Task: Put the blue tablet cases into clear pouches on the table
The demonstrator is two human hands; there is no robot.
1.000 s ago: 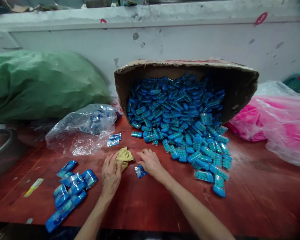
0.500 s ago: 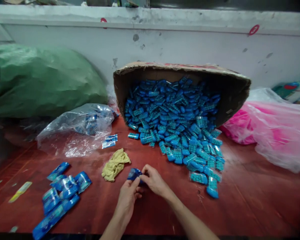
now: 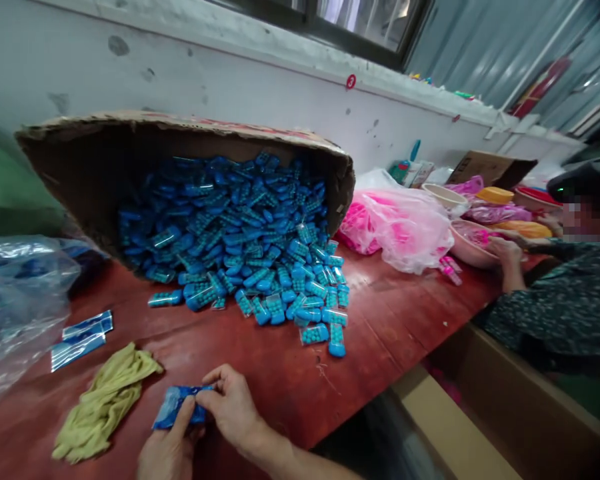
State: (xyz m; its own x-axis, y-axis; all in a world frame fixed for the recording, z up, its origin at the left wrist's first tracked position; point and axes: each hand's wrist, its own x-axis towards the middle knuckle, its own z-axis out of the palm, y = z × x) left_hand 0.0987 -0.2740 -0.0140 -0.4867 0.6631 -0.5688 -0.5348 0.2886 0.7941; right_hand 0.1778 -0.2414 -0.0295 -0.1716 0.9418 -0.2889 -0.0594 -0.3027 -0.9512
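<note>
A small blue foil packet is pinched between my two hands, low in the view over the red table. My left hand grips its lower edge with the thumb on top. At the packet's right end, the fingers of my right hand close on its edge. Beyond the hands, a heap of small clear containers with blue caps and turquoise beads spills from a cardboard box lying on its side. A crumpled yellow-green cloth lies left of my hands.
Flat blue-and-silver wrappers and a clear plastic bag lie at left. A pink-filled bag stands right of the box. Farther right, a co-worker reaches into a bowl. An open carton stands below the table edge.
The view has swung right, bringing the co-worker and bowls into sight. The box and heap appear farther left. Both hands still hold the packet, now showing more of its face.
</note>
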